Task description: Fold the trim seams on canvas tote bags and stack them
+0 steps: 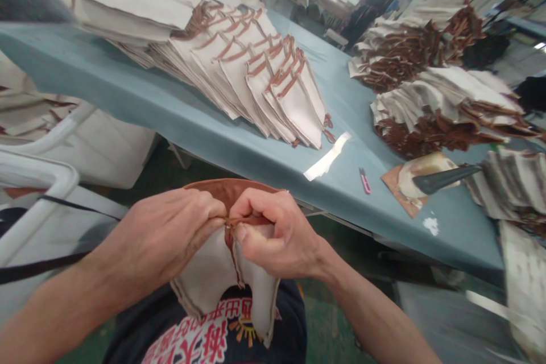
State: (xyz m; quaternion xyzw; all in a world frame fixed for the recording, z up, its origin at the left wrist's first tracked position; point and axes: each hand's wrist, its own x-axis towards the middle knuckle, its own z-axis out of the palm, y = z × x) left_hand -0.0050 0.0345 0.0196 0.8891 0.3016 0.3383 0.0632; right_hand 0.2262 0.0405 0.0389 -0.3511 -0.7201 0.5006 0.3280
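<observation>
In front of my body I hold a sewn fabric piece (pixel 202 273), off-white with a brown band along its upper edge and a brown seam hanging down the middle. My left hand (pixel 170 230) is closed on the band just left of the seam. Right beside it my right hand (pixel 275 233) pinches the band and seam between thumb and bent forefinger. The fingertips of both hands almost meet at the seam's top. Two off-white flaps hang below the hands against a dark printed shirt (pixel 205 330).
Overlapping fabric pieces (pixel 251 74) lie along a blue-covered table (pixel 273 151). More brown-edged stacks (pixel 447 105) stand on its right. Nearer lie a white strip (pixel 327 156), pink thread snips (pixel 364 180) and a cream container with a dark handle (pixel 420 176). White bins (pixel 115 142) stand left.
</observation>
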